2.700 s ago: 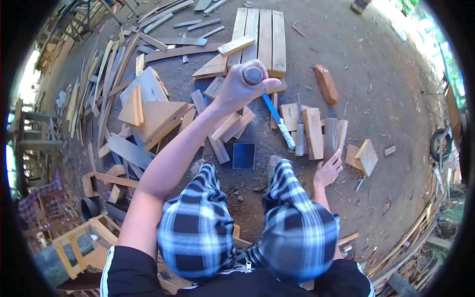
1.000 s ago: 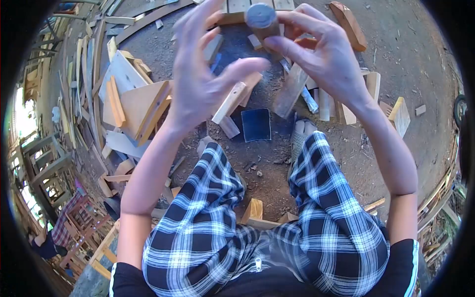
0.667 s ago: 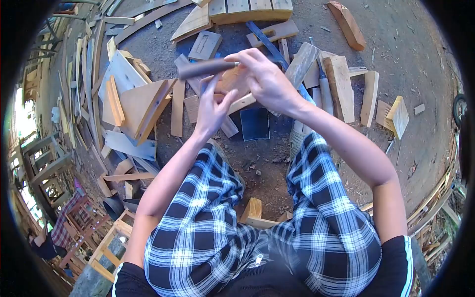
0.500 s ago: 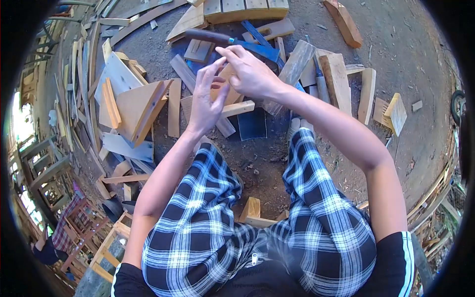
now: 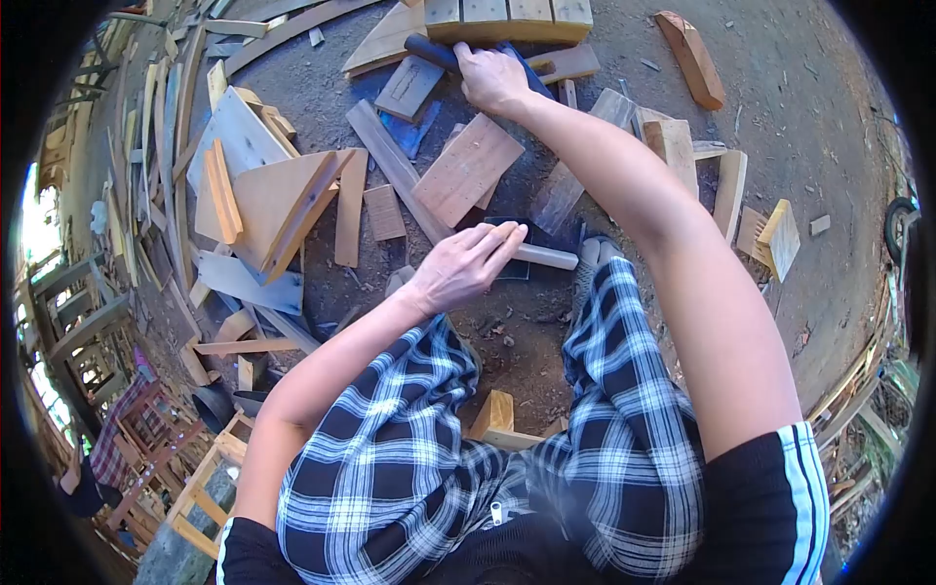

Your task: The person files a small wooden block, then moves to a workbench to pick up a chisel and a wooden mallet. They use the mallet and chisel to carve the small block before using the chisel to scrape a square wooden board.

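My left hand (image 5: 466, 265) is closed over a short pale wooden stick (image 5: 546, 255), whose end sticks out to the right above the gap between my knees. Farther out, my right hand (image 5: 493, 80) has its fingers wrapped round the dark handle of a large knife (image 5: 427, 51). The knife's blade is mostly hidden behind the hand and forearm. Between the two hands lies a flat wooden block (image 5: 470, 168), resting on other wood pieces. A smaller block with a slot (image 5: 409, 86) lies just left of the right hand.
A long plank (image 5: 390, 161) slants across the ground. Angled boards (image 5: 283, 210) are stacked at left, with a small block (image 5: 384, 213) beside them. A slatted wooden piece (image 5: 507, 21) stands at the far edge. A reddish wood piece (image 5: 690, 60) lies at far right.
My hands have come apart. The right hand has reached forward to the knife handle; the left has come nearer my knees and right with the stick. The flat block is uncovered.
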{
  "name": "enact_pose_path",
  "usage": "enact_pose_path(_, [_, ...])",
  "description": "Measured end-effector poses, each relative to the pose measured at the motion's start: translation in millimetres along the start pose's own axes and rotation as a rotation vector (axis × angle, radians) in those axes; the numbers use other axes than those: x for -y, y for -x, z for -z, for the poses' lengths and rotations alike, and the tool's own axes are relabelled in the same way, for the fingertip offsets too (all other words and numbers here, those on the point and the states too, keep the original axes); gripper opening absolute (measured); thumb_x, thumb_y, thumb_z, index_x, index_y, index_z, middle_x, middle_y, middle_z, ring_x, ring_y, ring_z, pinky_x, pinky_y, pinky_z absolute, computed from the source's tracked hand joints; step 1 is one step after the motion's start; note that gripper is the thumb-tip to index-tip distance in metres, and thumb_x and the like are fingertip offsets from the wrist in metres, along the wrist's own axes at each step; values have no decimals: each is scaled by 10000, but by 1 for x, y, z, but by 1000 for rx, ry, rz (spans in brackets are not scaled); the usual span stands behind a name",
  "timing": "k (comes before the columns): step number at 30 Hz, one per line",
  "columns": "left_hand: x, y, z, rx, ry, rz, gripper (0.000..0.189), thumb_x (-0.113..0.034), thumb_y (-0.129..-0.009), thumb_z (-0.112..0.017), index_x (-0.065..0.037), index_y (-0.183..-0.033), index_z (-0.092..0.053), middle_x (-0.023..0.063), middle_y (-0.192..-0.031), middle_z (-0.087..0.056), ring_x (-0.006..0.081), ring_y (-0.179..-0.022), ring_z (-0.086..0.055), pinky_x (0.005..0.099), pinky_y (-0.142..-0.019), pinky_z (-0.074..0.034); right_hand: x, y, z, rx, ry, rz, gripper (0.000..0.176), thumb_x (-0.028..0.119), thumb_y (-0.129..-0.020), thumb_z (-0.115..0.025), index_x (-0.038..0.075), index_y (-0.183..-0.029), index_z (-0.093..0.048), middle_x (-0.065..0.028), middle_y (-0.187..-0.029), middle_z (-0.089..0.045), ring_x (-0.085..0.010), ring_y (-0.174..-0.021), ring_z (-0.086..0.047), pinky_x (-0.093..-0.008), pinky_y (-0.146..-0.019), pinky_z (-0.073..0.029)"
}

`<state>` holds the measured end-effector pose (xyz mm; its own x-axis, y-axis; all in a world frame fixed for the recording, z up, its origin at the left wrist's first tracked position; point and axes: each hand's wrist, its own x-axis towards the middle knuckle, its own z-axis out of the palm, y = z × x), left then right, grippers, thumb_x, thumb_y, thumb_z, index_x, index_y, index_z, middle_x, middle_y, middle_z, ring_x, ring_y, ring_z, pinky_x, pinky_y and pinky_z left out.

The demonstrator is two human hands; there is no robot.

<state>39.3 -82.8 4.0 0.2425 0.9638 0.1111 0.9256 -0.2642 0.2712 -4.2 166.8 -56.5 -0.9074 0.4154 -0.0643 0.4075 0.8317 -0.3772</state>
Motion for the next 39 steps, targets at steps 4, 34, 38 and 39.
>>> enact_pose_path(4, [-15, -16, -26, 55, 157, 30, 443, -88, -752, -610, 22, -1179, -562, 101, -1107, -565, 216, -989, -573, 301, -826, -520, 15, 12, 35, -85, -167, -150, 360, 212, -829, -610, 28, -1122, -509, -227, -973, -684, -392, -899, -676, -476, -812, -535])
enact_pose_path(34, [53, -43, 37, -174, 336, 748, 420, -168, -827, -743, -40, -1178, -550, 138, -842, -674, 197, -778, -698, 309, -676, -560, 17, 145, 177, -299, -1358, -25, 182, 211, -921, -654, 91, -852, -536, 18, -675, -479, -76, -630, -482, -353, -907, -457])
enact_pose_path(38, [38, -43, 64, -410, 558, 639, 369, 10, -800, -703, -45, -1155, -620, 111, -999, -669, 215, -939, -681, 320, -830, -551, 21, 149, 188, -347, -1497, 2, 164, 179, -937, -565, 110, -807, -493, 26, -662, -458, -88, -622, -464, -357, -891, -442])
enact_pose_path(39, [37, -38, 69, -490, 545, 540, 400, 29, -778, -702, -53, -1162, -628, 113, -1047, -672, 240, -979, -674, 338, -858, -539, 20, 148, 189, -355, -1508, 9, 164, 179, -937, -565, 110, -807, -493, 26, -662, -458, -88, -622, -464, -357, -891, -442])
